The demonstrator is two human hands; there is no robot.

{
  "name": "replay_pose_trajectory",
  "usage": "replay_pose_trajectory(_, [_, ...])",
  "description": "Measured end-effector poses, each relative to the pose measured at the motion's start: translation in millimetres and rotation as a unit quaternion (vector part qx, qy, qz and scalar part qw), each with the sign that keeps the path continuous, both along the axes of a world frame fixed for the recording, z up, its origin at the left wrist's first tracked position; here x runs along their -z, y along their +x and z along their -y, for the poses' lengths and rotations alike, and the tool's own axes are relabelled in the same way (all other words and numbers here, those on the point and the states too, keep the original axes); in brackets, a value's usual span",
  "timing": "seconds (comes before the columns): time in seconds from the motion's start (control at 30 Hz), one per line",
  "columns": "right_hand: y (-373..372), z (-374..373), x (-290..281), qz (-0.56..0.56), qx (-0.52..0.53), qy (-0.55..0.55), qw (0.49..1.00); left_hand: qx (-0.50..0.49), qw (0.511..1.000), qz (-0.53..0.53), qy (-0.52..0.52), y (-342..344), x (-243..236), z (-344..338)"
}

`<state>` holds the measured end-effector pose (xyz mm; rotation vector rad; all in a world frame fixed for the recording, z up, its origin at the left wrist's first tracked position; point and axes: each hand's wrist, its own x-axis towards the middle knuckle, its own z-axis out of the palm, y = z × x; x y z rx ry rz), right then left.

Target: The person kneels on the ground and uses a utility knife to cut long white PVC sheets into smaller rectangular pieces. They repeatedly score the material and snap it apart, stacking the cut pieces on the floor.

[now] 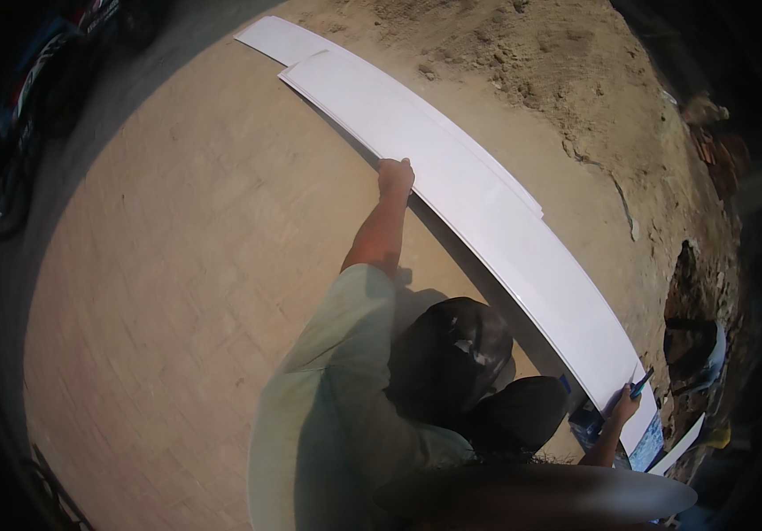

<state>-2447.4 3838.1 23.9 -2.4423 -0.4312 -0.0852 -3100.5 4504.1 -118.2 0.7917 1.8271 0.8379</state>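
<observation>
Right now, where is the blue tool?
In the head view, the blue tool is at the lower right, in the right hand, near the lower end of the white panel.

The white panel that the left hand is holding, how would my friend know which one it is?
Cross the dusty paved ground to where something long and white runs from the picture's top to its lower right. Those are overlapping pieces; pick the nearer white panel. Unlike the farther white panel, it has the left hand gripping its near edge.
</observation>
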Motion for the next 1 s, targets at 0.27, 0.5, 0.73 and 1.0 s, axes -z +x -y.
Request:
replay_pose_trajectory(0.27, [18.8, -7.3, -3.3, -0.061, -0.077, 0.049, 0.994, -0.006, 1.0, -0.001, 0.014, -2.8, 2.1, -3.1])
replay_pose_trajectory(0.5, [10.1, -10.3, -5.8, -0.06, -0.044, 0.035, 0.997, 0.045, 0.998, 0.04, -0.019, -12.0, 1.4, -4.7])
replay_pose_trajectory(0.73, [15.1, -13.3, -1.5, -0.025, -0.1, 0.032, 0.994, 0.03, 0.999, 0.03, -0.019, -7.6, 4.7, -11.1])
replay_pose_trajectory(1.0, [-22.1, -33.2, -18.5, -0.001, 0.016, -0.06, 0.998, 0.185, 0.983, -0.01, -0.006, -10.5, 44.4, -41.1])
